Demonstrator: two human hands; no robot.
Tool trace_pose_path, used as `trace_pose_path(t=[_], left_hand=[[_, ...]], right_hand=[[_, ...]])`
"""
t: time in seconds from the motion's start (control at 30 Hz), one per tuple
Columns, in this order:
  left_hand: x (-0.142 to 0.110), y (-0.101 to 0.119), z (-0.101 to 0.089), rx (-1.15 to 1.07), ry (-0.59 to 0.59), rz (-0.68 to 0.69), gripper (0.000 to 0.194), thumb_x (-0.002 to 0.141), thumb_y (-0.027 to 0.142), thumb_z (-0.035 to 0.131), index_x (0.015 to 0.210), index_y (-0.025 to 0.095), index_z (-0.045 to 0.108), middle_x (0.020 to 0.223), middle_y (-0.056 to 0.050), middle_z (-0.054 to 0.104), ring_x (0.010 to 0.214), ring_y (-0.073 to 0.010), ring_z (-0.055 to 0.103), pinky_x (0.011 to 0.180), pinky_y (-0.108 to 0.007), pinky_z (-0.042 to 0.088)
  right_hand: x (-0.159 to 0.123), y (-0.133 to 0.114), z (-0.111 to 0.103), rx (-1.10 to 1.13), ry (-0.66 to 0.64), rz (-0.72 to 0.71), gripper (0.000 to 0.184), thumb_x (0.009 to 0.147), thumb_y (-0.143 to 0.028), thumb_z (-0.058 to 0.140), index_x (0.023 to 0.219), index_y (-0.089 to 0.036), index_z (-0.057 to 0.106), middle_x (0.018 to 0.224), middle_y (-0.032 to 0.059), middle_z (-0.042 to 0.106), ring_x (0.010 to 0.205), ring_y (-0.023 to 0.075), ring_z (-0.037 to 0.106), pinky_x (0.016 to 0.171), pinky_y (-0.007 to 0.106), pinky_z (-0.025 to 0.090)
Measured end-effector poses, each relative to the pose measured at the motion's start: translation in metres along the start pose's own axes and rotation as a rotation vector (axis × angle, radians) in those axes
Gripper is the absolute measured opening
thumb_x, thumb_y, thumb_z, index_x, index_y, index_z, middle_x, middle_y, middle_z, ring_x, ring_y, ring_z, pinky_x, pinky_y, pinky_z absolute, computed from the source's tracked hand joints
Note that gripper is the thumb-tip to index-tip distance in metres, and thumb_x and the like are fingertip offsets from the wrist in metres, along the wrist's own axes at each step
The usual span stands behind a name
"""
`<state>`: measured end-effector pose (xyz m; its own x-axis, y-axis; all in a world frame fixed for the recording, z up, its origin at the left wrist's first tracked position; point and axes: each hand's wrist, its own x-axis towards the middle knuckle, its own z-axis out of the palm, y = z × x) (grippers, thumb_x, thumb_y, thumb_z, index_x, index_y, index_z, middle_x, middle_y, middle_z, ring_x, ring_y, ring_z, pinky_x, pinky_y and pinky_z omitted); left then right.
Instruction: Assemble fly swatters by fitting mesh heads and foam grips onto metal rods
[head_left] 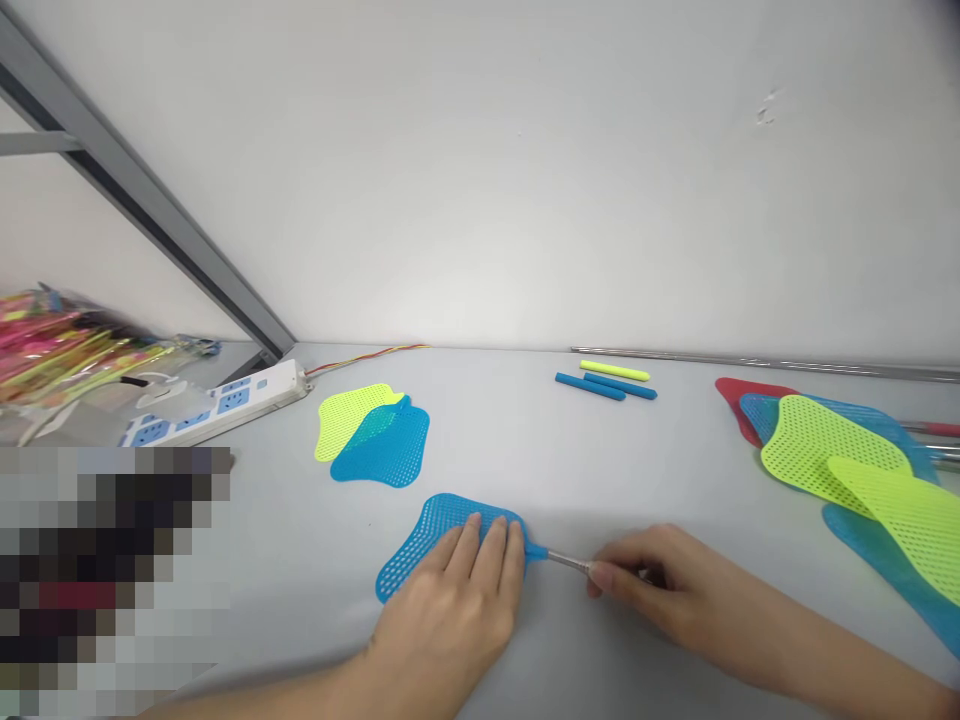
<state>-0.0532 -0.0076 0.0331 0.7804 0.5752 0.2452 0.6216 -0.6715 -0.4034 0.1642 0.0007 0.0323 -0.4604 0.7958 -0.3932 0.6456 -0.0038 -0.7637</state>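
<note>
A blue fly swatter head (439, 530), perforated like mesh, lies on the grey table in front of me. My left hand (457, 600) rests flat across it with the fingers stretched out, pressing on its neck side. From its neck a thin metal rod (568, 561) runs to the right. My right hand (652, 580) pinches this rod between thumb and fingers; the rod's far end is hidden in the hand. Farther back on the left, a loose blue swatter head (386, 450) overlaps a yellow swatter head (341, 425).
Two blue grip tubes (589, 386) and a yellow one (615, 371) lie near the wall. Metal rods (712, 360) run along the wall. Several swatters (832, 440) are piled at right. A power strip (232, 400) and bagged items (67, 340) are at left.
</note>
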Motion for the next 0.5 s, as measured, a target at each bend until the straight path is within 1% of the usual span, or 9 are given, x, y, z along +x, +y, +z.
trace_pose_path(t=[0.17,0.27,0.33,0.4,0.5], left_hand=[[-0.006,-0.001,0.011,-0.050,0.090,0.054,0.037,0.081,-0.002,0.025,0.106,0.004,0.053,0.101,-0.011,0.063,0.093,-0.0210,0.059,0.076,-0.031,0.048],[-0.009,-0.001,0.022,-0.118,0.147,0.037,0.037,0.082,-0.001,0.025,0.108,0.002,0.051,0.106,-0.014,0.060,0.101,-0.0211,0.055,0.082,-0.031,0.047],[-0.012,-0.002,0.028,-0.170,0.168,0.048,0.037,0.082,0.000,0.024,0.110,0.001,0.049,0.110,-0.016,0.058,0.106,-0.0224,0.051,0.084,-0.033,0.046],[-0.015,-0.002,0.033,-0.232,0.194,0.071,0.037,0.083,0.001,0.026,0.113,0.000,0.048,0.114,-0.016,0.055,0.112,-0.0235,0.046,0.087,-0.034,0.045],[-0.018,-0.002,0.034,-0.289,0.217,0.054,0.037,0.083,0.001,0.028,0.115,-0.001,0.046,0.116,-0.017,0.053,0.116,-0.0243,0.041,0.090,-0.036,0.044]], right_hand=[[0.001,0.001,0.001,0.039,-0.039,0.046,0.040,0.083,-0.047,0.034,0.071,-0.019,0.060,0.060,-0.0008,0.048,0.058,0.0121,0.041,0.048,0.021,0.030],[0.001,0.000,0.003,0.038,-0.033,0.053,0.037,0.083,-0.044,0.036,0.071,-0.019,0.061,0.062,-0.0001,0.052,0.059,0.0120,0.043,0.048,0.021,0.031],[0.001,-0.002,0.003,0.067,-0.049,0.067,0.037,0.083,-0.043,0.036,0.070,-0.018,0.061,0.060,-0.0009,0.050,0.055,0.0100,0.041,0.046,0.020,0.030],[0.001,-0.004,0.002,0.162,-0.125,0.117,0.037,0.083,-0.044,0.037,0.072,-0.018,0.061,0.057,-0.0026,0.045,0.047,0.0069,0.037,0.041,0.018,0.028],[0.003,-0.005,0.006,0.360,-0.223,0.264,0.036,0.082,-0.045,0.038,0.075,-0.017,0.059,0.055,-0.0045,0.040,0.036,0.0029,0.028,0.032,0.015,0.023]])
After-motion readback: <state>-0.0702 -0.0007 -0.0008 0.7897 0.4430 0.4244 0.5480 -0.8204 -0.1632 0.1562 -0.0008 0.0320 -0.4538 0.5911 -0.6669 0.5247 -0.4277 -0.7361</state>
